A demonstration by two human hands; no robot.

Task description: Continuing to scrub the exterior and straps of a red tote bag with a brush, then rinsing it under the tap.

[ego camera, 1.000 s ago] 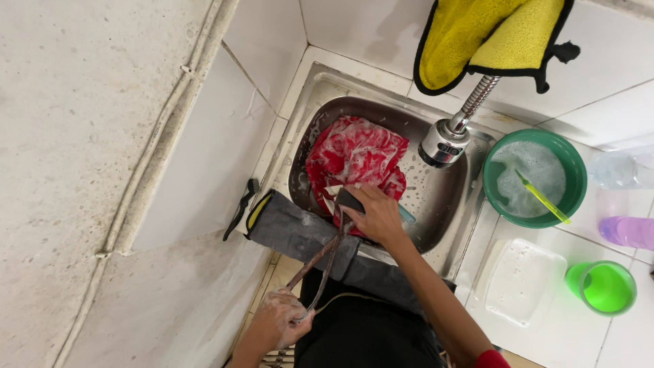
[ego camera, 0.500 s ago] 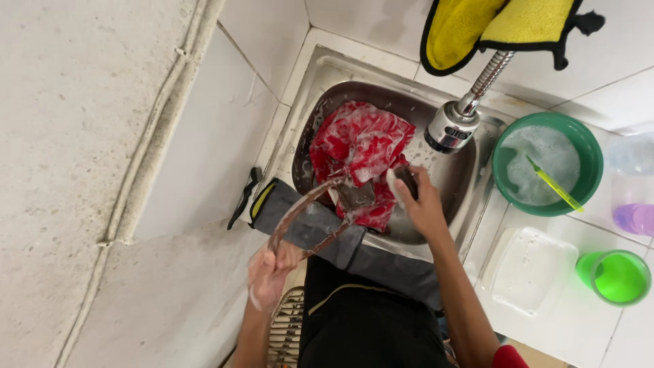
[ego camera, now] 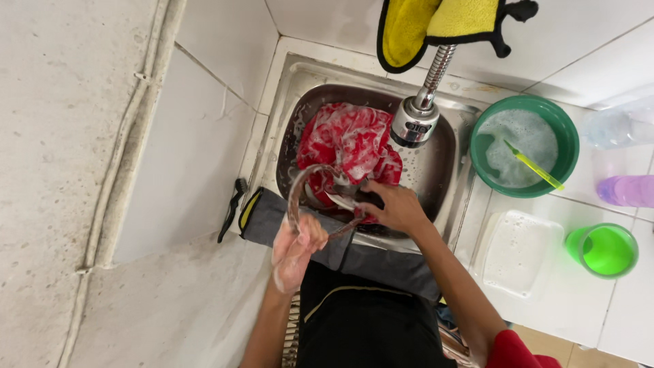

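Note:
A brown strap (ego camera: 293,197) curves in a loop over the near edge of the steel sink (ego camera: 446,170). My left hand (ego camera: 296,249), covered in suds, is closed around the strap's lower part. My right hand (ego camera: 400,208) grips the strap's other end together with a dark piece that I cannot make out, just above the sink's front rim. A red cloth (ego camera: 347,140) streaked with foam lies in the sink behind both hands. The tap head (ego camera: 415,123) hangs over the basin to the right of the cloth.
A grey cloth (ego camera: 266,218) drapes over the sink's front edge, with a black brush (ego camera: 231,208) to its left. To the right stand a green basin (ego camera: 569,146) of soapy water, a white container (ego camera: 521,252), a green cup (ego camera: 603,249) and a purple bottle (ego camera: 630,191). A yellow cloth (ego camera: 436,20) hangs on the tap.
My left hand came up from near my body to the sink's front edge, sliding along the strap. The strap now bends in a tighter loop. My right hand shifted slightly right.

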